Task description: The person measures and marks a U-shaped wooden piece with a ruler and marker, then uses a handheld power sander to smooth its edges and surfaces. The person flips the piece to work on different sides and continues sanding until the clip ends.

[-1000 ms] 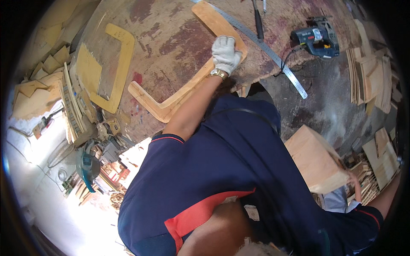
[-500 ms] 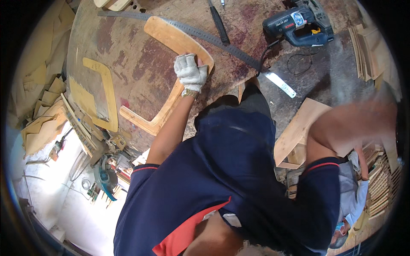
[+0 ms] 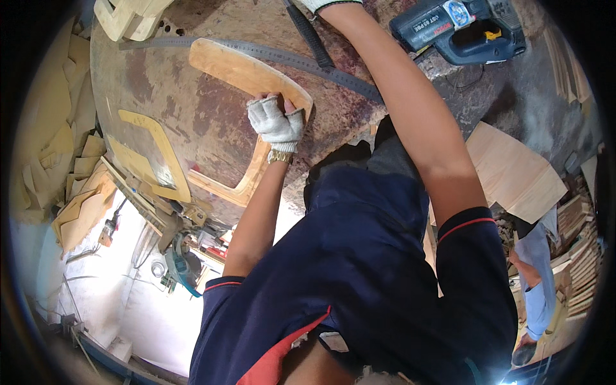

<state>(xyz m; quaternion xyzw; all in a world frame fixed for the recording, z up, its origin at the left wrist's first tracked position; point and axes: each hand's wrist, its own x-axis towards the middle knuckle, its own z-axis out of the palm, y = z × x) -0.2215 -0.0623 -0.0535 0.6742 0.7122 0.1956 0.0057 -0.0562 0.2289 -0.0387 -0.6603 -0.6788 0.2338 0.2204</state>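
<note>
A C-shaped wooden piece [image 3: 237, 67] lies on the worn workbench [image 3: 212, 122]. My left hand [image 3: 276, 122], in a white fingerless glove, is closed around it near its rounded corner. A long steel ruler [image 3: 154, 43] passes behind the piece. My right arm stretches far forward across the bench. Only the white glove cuff of my right hand [image 3: 325, 3] shows at the upper edge; its fingers are out of the picture. Close by it lies a tool with a black ribbed handle [image 3: 312, 38]. Beyond my right forearm rests a blue jigsaw [image 3: 427, 27].
A yellow flat template [image 3: 160, 135] lies at the bench's left. Pale cut wooden parts [image 3: 131, 19] sit at the far left. Plywood [image 3: 513, 170] stands at the right, near another person's light-blue sleeve [image 3: 539, 301]. Thin boards [image 3: 564, 64] are stacked at the far right.
My right arm has swung from a blurred place at the right to a forward reach over the bench. My left hand keeps its grip on the wooden piece. The view has shifted slightly.
</note>
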